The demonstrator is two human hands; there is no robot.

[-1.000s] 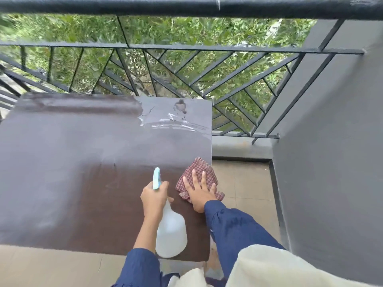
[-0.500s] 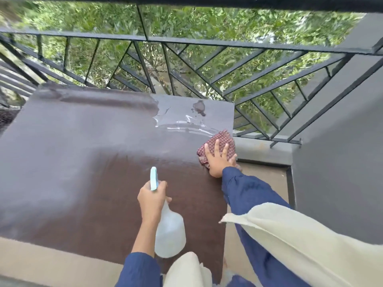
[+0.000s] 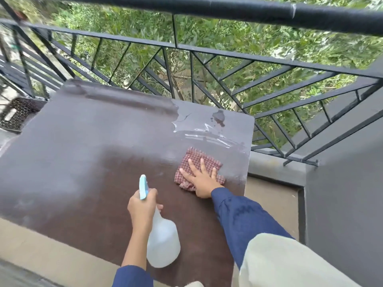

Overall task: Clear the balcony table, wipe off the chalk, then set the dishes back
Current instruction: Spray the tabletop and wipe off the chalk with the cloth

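— Any label or writing on that spray bottle (image 3: 162, 243)?

— None I can read; it's plain and cloudy white with a light blue nozzle.

— How are the hands placed?

— The left hand (image 3: 143, 210) is wrapped around the bottle's neck. The right hand (image 3: 202, 180) lies flat, fingers spread, pressing a red checked cloth (image 3: 196, 164) onto the table (image 3: 83, 162).

— And the tabletop?

— Dark brown, wet and shiny at the far right corner, beside a black railing (image 3: 228, 56) with greenery beyond.

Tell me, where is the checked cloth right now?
The checked cloth lies flat under the right hand, on the table's right side, just below the wet patch.
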